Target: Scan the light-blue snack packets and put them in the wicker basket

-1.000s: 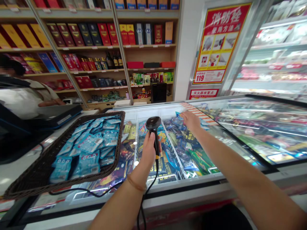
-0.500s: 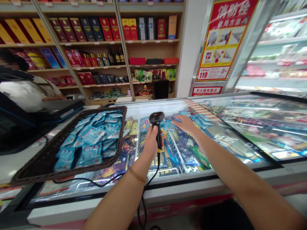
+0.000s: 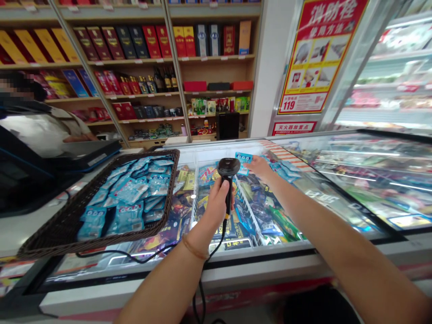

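My left hand [image 3: 218, 198] is wrapped round the handle of a black barcode scanner [image 3: 228, 167], held upright above the glass freezer top. Its cable runs down from the handle over the front edge. Just right of the scanner head, my right hand [image 3: 260, 167] pinches a small blue snack packet [image 3: 243, 158], raised off the glass. More blue packets [image 3: 285, 170] lie on the glass behind and right of that hand. A dark wicker basket [image 3: 173, 184] to the left holds many similar blue packets [image 3: 131, 189].
The chest freezer [image 3: 303, 252] carries packaged goods under its glass. A checkout machine [image 3: 30, 175] stands at the left, with a person [image 3: 50, 121] behind it. Shelves of boxes [image 3: 128, 67] line the back wall. A red-and-yellow poster [image 3: 315, 58] hangs at the right.
My right hand has lifted a blue snack packet from the glass, and it now stands near the scanner head. The scanner in my left hand has shifted slightly right.
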Motion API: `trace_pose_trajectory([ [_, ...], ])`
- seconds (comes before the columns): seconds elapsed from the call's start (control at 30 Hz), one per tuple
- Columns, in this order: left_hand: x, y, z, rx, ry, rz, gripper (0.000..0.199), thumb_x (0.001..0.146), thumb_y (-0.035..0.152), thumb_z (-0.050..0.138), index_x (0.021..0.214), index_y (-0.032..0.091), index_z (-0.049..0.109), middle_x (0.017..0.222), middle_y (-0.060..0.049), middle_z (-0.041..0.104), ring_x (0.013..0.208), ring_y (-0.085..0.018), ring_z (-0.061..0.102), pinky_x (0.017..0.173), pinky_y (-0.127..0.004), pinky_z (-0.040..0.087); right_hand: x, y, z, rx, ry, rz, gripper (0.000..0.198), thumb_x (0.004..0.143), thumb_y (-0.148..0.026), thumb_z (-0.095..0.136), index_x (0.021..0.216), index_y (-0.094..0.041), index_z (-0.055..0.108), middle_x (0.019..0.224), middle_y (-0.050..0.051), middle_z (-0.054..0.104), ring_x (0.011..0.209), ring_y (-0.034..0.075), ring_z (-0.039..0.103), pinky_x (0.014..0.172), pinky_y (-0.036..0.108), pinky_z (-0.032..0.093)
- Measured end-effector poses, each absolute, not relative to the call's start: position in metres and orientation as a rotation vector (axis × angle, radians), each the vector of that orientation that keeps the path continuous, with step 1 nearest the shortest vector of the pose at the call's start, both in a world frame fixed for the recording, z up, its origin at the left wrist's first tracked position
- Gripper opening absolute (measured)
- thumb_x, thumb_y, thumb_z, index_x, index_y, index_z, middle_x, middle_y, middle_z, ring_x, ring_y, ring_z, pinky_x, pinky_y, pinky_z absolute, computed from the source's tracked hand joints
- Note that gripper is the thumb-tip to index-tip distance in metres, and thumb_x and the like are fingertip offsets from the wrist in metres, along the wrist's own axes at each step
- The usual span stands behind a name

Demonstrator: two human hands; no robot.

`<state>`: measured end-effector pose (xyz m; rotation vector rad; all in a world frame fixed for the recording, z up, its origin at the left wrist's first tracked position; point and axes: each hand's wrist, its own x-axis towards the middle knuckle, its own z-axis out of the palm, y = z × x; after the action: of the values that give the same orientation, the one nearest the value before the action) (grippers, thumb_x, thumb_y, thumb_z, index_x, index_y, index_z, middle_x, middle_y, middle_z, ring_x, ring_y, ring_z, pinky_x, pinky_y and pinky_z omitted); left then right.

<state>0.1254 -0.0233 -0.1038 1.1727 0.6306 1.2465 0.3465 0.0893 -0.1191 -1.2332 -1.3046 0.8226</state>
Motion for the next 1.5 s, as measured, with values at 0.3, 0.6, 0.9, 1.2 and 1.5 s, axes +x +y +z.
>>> trace_pose_trajectory([
  [0.3,0.127,-0.028,-0.106,1.170,0.636,1.204,0.050,0.074,0.063,0.071,0.093,0.019,0.056,0.075,0.001,0.058,0.045,-0.007,0.049,0.038,-0.020,0.036,0.324,0.072,-0.091,-0.999,-1.142,1.048,0.051,0.058,-0.047,0.088,0.100,-0.025,0.069,0.080,0.001,0.075,0.083,0.024,0.072,0.079,0.040,0.058],
  [0.6,0.127,-0.027,-0.106,1.182,0.631,1.180,0.053,0.074,0.065,0.070,0.096,0.018,0.057,0.078,-0.001,0.060,0.046,-0.008,0.049,0.037,-0.021,0.037,0.327,0.067,-0.076,-0.975,-1.117,0.966,0.050,0.063,-0.049,0.084,0.102,-0.023,0.067,0.086,0.001,0.076,0.089,0.024,0.072,0.080,0.037,0.056],
  [0.9,0.129,-0.029,-0.107,1.180,0.617,1.139,0.055,0.073,0.064,0.071,0.098,0.018,0.057,0.082,-0.002,0.062,0.048,-0.008,0.050,0.038,-0.022,0.037,0.324,0.068,-0.074,-0.959,-1.152,0.965,0.050,0.065,-0.050,0.082,0.105,-0.024,0.067,0.081,0.000,0.074,0.084,0.022,0.071,0.078,0.035,0.054],
  [1.2,0.131,-0.031,-0.106,1.214,0.620,1.124,0.055,0.072,0.067,0.071,0.093,0.018,0.055,0.079,-0.001,0.060,0.046,-0.008,0.049,0.037,-0.022,0.036,0.325,0.076,-0.085,-0.934,-1.151,0.966,0.051,0.061,-0.052,0.084,0.100,-0.024,0.068,0.084,0.000,0.075,0.081,0.021,0.070,0.073,0.034,0.056],
  [1.5,0.101,-0.042,-0.056,1.002,0.773,1.367,0.051,0.077,0.065,0.065,0.094,0.019,0.052,0.068,0.003,0.056,0.044,-0.008,0.049,0.039,-0.021,0.035,0.261,0.100,-0.060,-1.064,-1.064,1.102,0.030,0.063,-0.028,0.086,0.072,-0.021,0.058,0.061,-0.005,0.063,0.058,0.014,0.061,0.066,0.031,0.056],
])
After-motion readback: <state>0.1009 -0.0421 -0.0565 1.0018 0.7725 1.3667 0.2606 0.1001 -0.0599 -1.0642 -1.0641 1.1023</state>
